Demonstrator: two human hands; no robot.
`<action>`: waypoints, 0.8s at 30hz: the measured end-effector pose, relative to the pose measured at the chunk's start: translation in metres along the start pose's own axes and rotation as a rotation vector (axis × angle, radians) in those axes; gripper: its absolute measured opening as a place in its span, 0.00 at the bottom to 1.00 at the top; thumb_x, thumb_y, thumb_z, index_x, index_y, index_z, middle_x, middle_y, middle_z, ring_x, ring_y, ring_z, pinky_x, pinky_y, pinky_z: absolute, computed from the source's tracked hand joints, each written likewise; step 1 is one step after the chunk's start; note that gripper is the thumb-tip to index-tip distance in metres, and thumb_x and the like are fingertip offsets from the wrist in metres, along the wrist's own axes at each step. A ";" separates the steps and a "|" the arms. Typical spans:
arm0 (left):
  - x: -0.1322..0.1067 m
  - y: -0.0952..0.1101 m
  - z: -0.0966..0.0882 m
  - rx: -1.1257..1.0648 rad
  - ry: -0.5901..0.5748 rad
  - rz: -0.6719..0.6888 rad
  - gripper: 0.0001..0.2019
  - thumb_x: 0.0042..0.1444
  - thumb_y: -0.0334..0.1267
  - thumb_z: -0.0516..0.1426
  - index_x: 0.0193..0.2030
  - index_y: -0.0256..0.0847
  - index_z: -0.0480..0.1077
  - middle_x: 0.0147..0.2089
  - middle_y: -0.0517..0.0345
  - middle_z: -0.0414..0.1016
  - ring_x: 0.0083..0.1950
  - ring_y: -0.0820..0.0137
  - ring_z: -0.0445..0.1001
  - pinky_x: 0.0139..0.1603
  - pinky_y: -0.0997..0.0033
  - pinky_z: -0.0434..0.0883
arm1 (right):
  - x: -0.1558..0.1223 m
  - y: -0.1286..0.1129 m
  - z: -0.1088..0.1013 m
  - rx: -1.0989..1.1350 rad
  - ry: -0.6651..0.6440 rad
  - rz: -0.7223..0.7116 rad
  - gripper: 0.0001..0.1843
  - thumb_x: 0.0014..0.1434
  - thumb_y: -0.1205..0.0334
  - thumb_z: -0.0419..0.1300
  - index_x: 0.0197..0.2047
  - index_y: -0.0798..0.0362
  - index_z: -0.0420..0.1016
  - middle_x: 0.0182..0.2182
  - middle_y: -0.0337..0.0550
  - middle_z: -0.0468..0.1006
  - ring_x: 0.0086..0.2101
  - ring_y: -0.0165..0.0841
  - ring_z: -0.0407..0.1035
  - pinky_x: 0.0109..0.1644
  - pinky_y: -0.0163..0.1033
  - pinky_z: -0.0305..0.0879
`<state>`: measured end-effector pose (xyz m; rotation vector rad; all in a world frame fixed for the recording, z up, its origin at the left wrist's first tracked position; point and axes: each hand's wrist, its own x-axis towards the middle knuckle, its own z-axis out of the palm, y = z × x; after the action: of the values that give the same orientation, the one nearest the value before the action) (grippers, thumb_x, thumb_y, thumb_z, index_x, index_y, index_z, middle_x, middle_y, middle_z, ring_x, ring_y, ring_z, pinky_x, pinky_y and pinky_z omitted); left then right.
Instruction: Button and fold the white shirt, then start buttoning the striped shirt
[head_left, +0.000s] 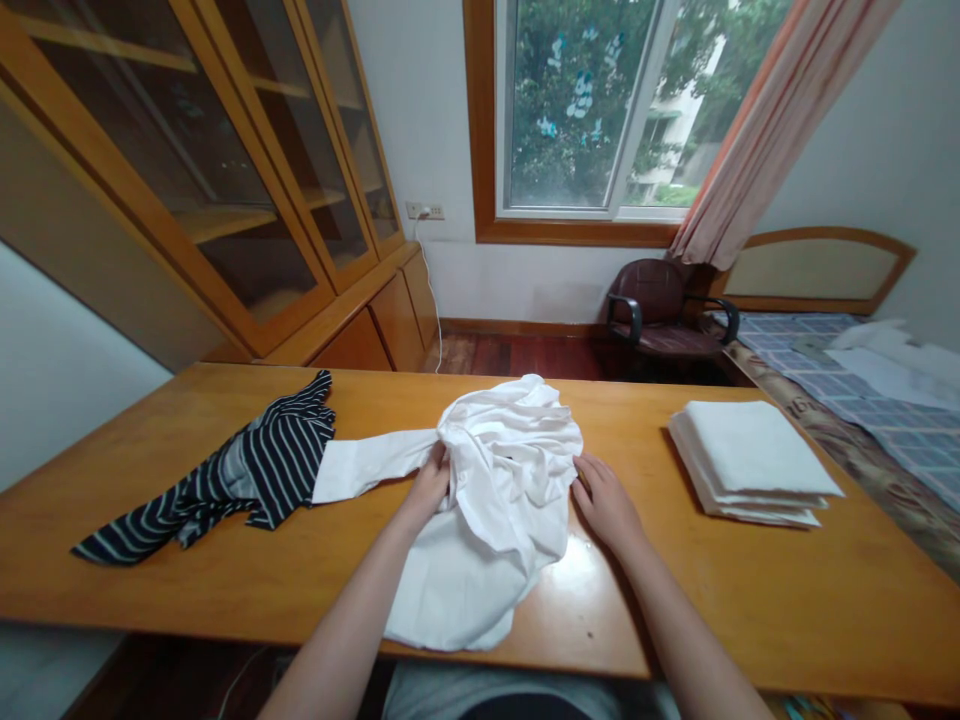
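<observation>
A crumpled white shirt [480,570] lies on the wooden table in front of me, bunched up at its far end. One sleeve [375,462] stretches out to the left, its cuff meeting a black-and-white striped garment [262,460]. My left hand [430,484] is closed on the shirt's fabric where that sleeve joins the bunched part; its fingertips are partly hidden by cloth. At the shirt's right edge, my right hand [604,500] has its fingers bent and pinching the border of the fabric.
A stack of folded white cloth [750,460] sits on the right of the wooden table [225,590]. Beyond the table stand a glass-door cabinet [300,170], a maroon armchair [660,305] and a bed [847,350]. A pink curtain [787,130] hangs beside the window.
</observation>
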<state>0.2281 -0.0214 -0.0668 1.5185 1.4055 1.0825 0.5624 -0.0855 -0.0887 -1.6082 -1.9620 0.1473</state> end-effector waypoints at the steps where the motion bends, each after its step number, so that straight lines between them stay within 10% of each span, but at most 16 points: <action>1: -0.001 0.000 0.000 0.020 -0.033 0.026 0.23 0.57 0.45 0.56 0.57 0.38 0.67 0.59 0.43 0.73 0.60 0.56 0.71 0.63 0.54 0.65 | 0.000 -0.001 -0.001 0.008 0.002 0.009 0.21 0.65 0.61 0.52 0.59 0.53 0.69 0.55 0.54 0.73 0.56 0.44 0.67 0.63 0.54 0.64; 8: -0.013 0.002 0.017 0.042 -0.125 0.200 0.16 0.47 0.36 0.61 0.45 0.41 0.75 0.53 0.43 0.76 0.61 0.51 0.69 0.65 0.50 0.64 | 0.005 -0.027 -0.006 -0.001 0.107 -0.039 0.37 0.56 0.64 0.60 0.68 0.47 0.57 0.68 0.54 0.53 0.65 0.50 0.52 0.65 0.59 0.58; 16: -0.010 -0.007 0.018 0.096 -0.112 0.191 0.12 0.48 0.35 0.56 0.37 0.40 0.77 0.45 0.45 0.81 0.51 0.50 0.76 0.53 0.51 0.71 | 0.021 -0.042 -0.007 0.146 -0.027 -0.107 0.18 0.57 0.69 0.54 0.49 0.48 0.75 0.47 0.48 0.77 0.49 0.43 0.70 0.59 0.52 0.64; 24: 0.006 0.003 -0.033 0.164 0.091 0.124 0.12 0.50 0.41 0.54 0.36 0.40 0.76 0.42 0.47 0.82 0.46 0.52 0.78 0.49 0.58 0.72 | 0.015 0.010 -0.041 0.547 0.584 0.344 0.16 0.53 0.61 0.57 0.46 0.54 0.71 0.43 0.47 0.76 0.44 0.40 0.70 0.50 0.47 0.67</action>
<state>0.1981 -0.0161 -0.0531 1.7110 1.5094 1.1468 0.5902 -0.0801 -0.0544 -1.3941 -1.0762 0.2840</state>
